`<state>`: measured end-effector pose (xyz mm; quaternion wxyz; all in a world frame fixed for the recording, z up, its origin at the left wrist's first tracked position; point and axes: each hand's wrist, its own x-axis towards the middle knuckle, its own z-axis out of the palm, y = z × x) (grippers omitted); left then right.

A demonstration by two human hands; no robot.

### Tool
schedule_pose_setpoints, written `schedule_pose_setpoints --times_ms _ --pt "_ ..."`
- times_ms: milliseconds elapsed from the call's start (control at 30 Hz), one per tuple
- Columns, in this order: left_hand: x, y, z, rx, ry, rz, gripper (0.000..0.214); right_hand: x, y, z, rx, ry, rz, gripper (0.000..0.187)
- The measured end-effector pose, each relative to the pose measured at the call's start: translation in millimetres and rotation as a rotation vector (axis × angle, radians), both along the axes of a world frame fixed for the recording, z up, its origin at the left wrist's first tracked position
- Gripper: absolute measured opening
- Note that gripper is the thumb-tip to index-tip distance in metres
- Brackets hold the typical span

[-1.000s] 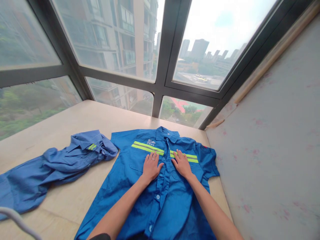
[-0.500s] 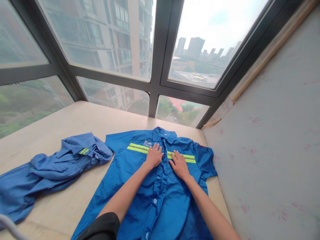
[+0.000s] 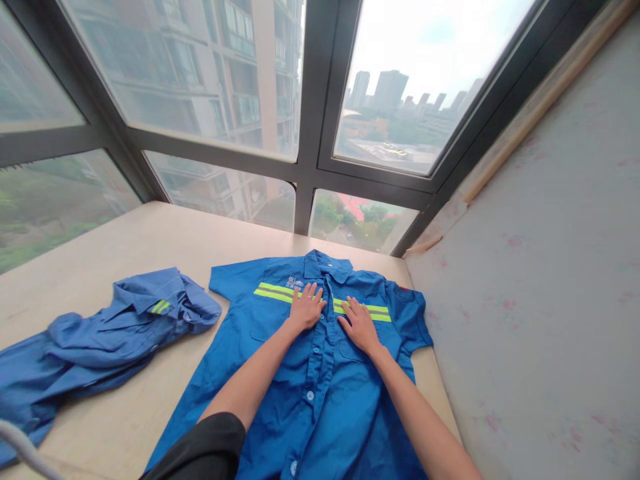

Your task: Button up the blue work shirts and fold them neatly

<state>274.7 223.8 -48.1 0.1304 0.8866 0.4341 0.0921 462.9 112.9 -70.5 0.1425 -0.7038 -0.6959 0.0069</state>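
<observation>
A bright blue short-sleeved work shirt [image 3: 280,393] with yellow-green reflective stripes lies buttoned and face up on a pale wooden platform [image 3: 125,247]. My left hand [image 3: 306,307] rests flat on its chest, left of the button placket, fingers stretched toward the collar. My right hand [image 3: 359,324] lies flat on the right side of the placket, fingers spread over the stripe. Neither hand holds anything.
A second, darker blue shirt [image 3: 95,337] lies crumpled on the platform to the left. Large windows with dark frames [image 3: 305,167] stand behind. A pale wall [image 3: 540,300] with pink flecks runs along the right edge of the platform.
My left hand has slid up the shirt's chest toward the collar and onto the stripe. My right hand has stayed almost in place. The view has shifted slightly.
</observation>
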Motion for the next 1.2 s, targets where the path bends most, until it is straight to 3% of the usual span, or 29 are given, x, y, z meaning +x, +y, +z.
schedule_pose_setpoints --times_ms 267,833,1033,1133,1200 --pt "-0.4 3.5 -4.3 0.092 -0.035 0.010 0.054 4.3 6.1 3.8 0.003 0.027 0.017 0.049" --pt "-4.6 29.6 -2.6 0.047 0.036 -0.022 0.070 11.8 18.9 9.7 -0.005 0.086 0.053 0.049" --pt "-2.7 29.1 -2.2 0.074 0.047 0.003 0.060 -1.3 30.1 18.0 -0.045 0.124 -0.068 0.040" --pt "-1.7 28.3 -3.4 0.090 0.036 0.011 0.054 -15.4 41.0 26.0 -0.035 0.124 -0.144 0.043" --pt "-1.5 27.6 -4.4 0.123 0.024 0.016 0.053 -26.3 48.9 31.1 -0.011 0.103 -0.119 0.046"
